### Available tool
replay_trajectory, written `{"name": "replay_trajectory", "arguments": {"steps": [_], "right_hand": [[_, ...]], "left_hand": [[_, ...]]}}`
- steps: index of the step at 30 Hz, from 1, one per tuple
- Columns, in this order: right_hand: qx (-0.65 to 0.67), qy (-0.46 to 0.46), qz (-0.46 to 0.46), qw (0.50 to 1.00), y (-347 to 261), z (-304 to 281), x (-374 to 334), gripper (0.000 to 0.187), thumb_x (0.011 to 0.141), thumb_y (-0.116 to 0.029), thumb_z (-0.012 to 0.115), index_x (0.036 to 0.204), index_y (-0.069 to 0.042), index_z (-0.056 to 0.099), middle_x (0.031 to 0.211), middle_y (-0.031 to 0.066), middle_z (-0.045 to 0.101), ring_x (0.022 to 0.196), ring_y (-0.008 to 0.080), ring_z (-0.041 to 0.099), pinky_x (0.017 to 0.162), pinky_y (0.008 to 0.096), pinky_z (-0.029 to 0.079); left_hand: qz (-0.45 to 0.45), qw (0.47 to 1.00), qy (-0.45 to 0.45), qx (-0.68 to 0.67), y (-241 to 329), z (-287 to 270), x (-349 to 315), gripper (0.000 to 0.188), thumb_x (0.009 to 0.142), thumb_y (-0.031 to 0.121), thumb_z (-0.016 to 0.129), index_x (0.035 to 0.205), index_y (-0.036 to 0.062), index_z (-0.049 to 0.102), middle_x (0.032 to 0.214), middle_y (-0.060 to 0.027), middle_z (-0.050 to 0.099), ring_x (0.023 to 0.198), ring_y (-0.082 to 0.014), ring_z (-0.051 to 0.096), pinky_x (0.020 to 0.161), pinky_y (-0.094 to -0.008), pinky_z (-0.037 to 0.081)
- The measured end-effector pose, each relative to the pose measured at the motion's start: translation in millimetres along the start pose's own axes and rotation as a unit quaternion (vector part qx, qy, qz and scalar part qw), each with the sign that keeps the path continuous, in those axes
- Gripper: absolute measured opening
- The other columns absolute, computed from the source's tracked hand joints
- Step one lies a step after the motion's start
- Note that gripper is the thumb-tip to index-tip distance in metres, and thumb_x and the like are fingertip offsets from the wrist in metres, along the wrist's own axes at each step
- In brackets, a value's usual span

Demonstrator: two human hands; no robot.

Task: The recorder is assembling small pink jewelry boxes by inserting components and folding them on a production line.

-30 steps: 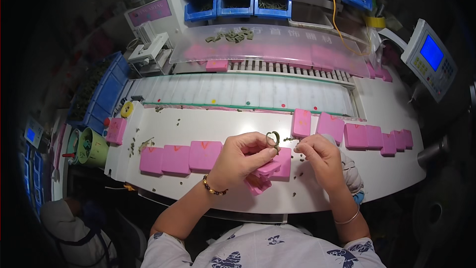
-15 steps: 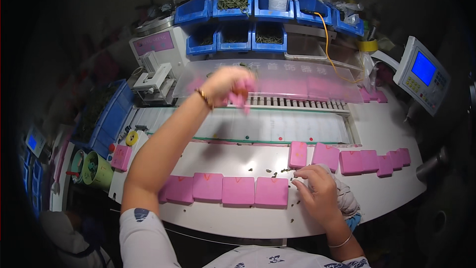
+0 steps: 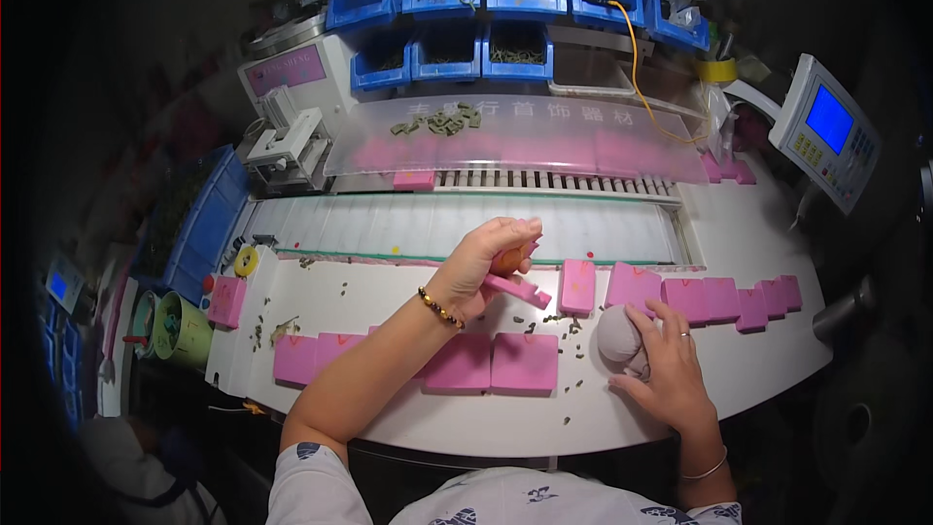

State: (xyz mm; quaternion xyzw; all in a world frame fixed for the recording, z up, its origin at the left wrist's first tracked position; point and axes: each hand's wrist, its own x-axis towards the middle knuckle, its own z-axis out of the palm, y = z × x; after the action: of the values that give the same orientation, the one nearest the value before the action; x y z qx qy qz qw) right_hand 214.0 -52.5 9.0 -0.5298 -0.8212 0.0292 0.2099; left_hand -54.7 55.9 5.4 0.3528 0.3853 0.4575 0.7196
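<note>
Two bare hands are at work over the white table (image 3: 466, 425). The left hand (image 3: 478, 267) has a narrow grip, its fingers curled around a pink mould (image 3: 518, 291) held above the table; a flat arm of the mould juts out toward four o'clock, and an orange patch shows between the fingers. A pink block (image 3: 576, 287) stands at about three o'clock from this hand, and a wider block (image 3: 525, 364) lies at about five o'clock, ending a row.

The right hand (image 3: 673, 369) is spread wide, thumb and fingers well apart, against a round grey pouch (image 3: 618, 333) at its ten o'clock; whether it grips the pouch, I cannot tell. Farther out at ten o'clock lie small dark green bits (image 3: 573, 327). More pink blocks (image 3: 720, 299) line up at one o'clock, with a blue display (image 3: 829, 119) well beyond them.
</note>
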Motion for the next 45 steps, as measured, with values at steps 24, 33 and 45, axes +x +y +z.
{"name": "replay_trajectory", "arguments": {"steps": [24, 33, 45], "right_hand": [[-0.070, 0.183, -0.238, 0.951, -47, -40, 23, 0.046, 0.072, -0.015, 0.066, 0.118, -0.018, 0.069, 0.124, 0.0210, 0.061, 0.083, 0.0242, 0.062, 0.069, 0.0327, 0.048], [-0.132, 0.077, -0.283, 0.947, -50, -18, 11, 0.049, 0.074, -0.015, 0.063, 0.122, -0.025, 0.066, 0.130, 0.0153, 0.060, 0.082, 0.0260, 0.061, 0.077, 0.0357, 0.048], [-0.091, -0.033, -0.126, 0.987, 0, -12, 4, 0.054, 0.073, -0.004, 0.067, 0.127, -0.008, 0.059, 0.128, 0.0206, 0.057, 0.104, 0.0346, 0.059, 0.087, 0.0443, 0.044]], "left_hand": [[0.050, 0.998, -0.019, 0.022, -41, 23, -50, 0.024, 0.095, 0.017, 0.041, 0.107, 0.0005, 0.054, 0.070, -0.0033, 0.055, 0.073, -0.0060, 0.052, 0.066, -0.0220, 0.042], [0.150, 0.980, 0.013, 0.130, -39, 27, -63, 0.014, 0.096, 0.015, 0.046, 0.106, 0.0054, 0.050, 0.072, -0.0010, 0.056, 0.062, -0.0040, 0.048, 0.056, -0.0189, 0.039], [0.023, 0.974, 0.020, -0.224, -32, 24, -55, 0.044, 0.097, 0.049, 0.048, 0.093, 0.0060, 0.056, 0.078, -0.0047, 0.057, 0.076, -0.0204, 0.064, 0.055, -0.0380, 0.059]]}}
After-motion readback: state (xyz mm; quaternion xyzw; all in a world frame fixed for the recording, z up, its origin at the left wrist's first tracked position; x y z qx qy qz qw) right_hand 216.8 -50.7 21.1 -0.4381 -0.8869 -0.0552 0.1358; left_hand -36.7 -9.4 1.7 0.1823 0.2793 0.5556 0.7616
